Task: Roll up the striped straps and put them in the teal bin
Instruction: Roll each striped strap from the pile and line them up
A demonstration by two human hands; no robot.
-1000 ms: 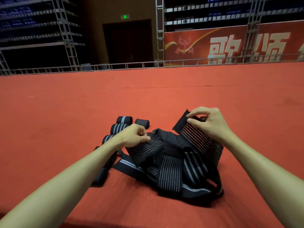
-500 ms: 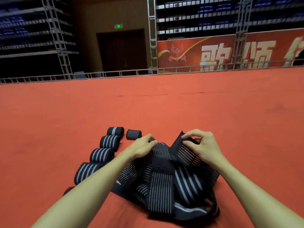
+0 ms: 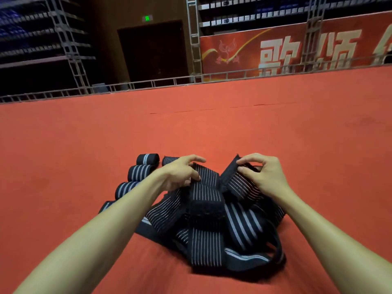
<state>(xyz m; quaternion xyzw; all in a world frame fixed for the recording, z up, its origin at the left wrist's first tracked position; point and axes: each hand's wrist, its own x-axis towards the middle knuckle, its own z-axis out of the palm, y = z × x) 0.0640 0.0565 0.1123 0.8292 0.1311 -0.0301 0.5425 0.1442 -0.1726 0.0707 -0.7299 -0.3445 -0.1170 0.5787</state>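
A tangled heap of black straps with thin white stripes lies on the red floor in front of me. My left hand pinches the top edge of one strap at the heap's far left side. My right hand pinches the end of another strap and holds it raised above the pile. Several rolled-up straps lie in a row to the left of the heap, partly hidden behind my left forearm. No teal bin is in view.
The red carpet floor stretches far ahead to a low metal railing. Behind it stand tiered seats, a dark doorway and a red banner.
The view has tilted and the heap sits closer in frame. My left hand moved up onto a strap's edge. My right hand keeps its pinch on the raised strap end.
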